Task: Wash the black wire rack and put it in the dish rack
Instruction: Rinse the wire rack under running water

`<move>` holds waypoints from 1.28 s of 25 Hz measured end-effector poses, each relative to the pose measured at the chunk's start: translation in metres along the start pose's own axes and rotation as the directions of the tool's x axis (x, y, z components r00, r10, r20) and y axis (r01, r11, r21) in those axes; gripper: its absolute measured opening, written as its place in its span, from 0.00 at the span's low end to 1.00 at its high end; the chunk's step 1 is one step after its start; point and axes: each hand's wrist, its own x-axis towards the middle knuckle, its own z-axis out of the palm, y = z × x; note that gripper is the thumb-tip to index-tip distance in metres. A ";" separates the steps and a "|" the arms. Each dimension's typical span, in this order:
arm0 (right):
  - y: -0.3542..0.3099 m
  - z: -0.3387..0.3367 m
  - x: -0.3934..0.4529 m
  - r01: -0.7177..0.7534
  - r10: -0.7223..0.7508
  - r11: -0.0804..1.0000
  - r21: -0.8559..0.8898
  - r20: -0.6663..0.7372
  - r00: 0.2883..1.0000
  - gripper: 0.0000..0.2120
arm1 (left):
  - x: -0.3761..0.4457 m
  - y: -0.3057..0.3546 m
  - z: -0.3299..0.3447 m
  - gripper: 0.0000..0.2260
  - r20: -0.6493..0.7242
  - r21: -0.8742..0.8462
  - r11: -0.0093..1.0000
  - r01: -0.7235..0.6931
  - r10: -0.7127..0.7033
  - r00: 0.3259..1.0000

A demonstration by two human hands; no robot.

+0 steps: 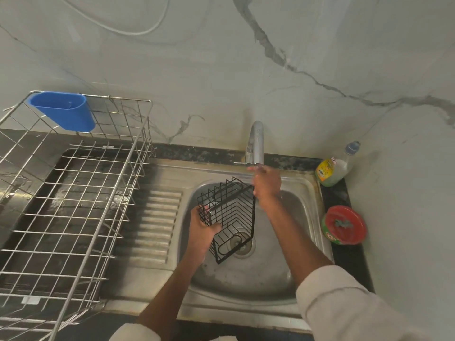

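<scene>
The black wire rack (pixel 230 217) is tilted on its side over the steel sink (pixel 310 190). My left hand (pixel 203 230) grips its left edge from below, fingers curled through the wires. My right hand (pixel 267 183) is raised just under the spout of the chrome tap (pixel 256 143), at the rack's upper right corner; whether it holds the rack's wire or only touches it is unclear. The silver dish rack (pixel 73 193) stands on the counter to the left, with nothing in it.
A blue plastic cup (pixel 62 110) hangs on the dish rack's back wall. A dish soap bottle (pixel 332 168) and a red-lidded green tub (pixel 344 225) sit on the counter right of the sink. The ribbed drainboard (pixel 157 222) lies between sink and dish rack.
</scene>
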 end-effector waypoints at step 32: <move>0.087 -0.106 -0.053 0.075 -0.070 0.901 -0.427 0.029 0.997 0.27 | 0.085 0.105 0.082 0.38 0.344 -0.190 0.980 0.054 0.015 0.939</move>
